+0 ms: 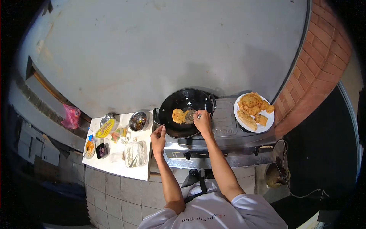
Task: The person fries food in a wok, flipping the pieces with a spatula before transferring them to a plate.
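Note:
A black two-handled wok (177, 100) sits on the stove with a golden fritter (177, 116) inside. My right hand (203, 121) is closed around the handle of a metal slotted turner (190, 117). The turner's head is down in the wok, against a second browned piece beside the fritter that it partly covers. Just outside the wok's near left rim is my left hand (158, 139), its fingers curled and pinched together. Whatever those fingers hold, if anything, is too small to make out.
Right of the wok, a white plate (239, 123) of fried food stands on the stove (225, 148). The white table (114, 168) at left carries a steel bowl (139, 120), a glass container (136, 154), a yellow packet (105, 128) and a small black bowl (102, 150). A gas cylinder (275, 176) stands lower right.

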The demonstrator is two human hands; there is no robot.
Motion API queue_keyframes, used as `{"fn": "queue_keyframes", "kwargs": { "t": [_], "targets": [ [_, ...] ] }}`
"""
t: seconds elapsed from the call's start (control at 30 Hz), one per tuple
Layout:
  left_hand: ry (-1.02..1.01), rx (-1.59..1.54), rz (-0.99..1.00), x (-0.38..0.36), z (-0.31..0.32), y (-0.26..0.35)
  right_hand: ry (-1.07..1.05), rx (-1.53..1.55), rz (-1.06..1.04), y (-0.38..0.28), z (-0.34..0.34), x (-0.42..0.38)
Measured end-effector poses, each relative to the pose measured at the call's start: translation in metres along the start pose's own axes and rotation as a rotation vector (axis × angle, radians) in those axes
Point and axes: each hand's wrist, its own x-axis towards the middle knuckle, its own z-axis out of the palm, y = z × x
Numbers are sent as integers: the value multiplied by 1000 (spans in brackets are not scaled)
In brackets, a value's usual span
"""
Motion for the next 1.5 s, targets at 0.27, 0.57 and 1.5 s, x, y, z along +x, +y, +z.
{"fn": "queue_keyframes", "kwargs": {
  "t": [0.27,0.57,1.5],
  "targets": [
    [106,63,-53,-27,-8,5,-44,69,18,-10,-8,-12],
    [170,60,-26,-30,-14,18,21,181,5,14,-8,-24],
    [119,32,-80,-29,-17,18,-61,304,29,6,-32,-20]
  ]
}}
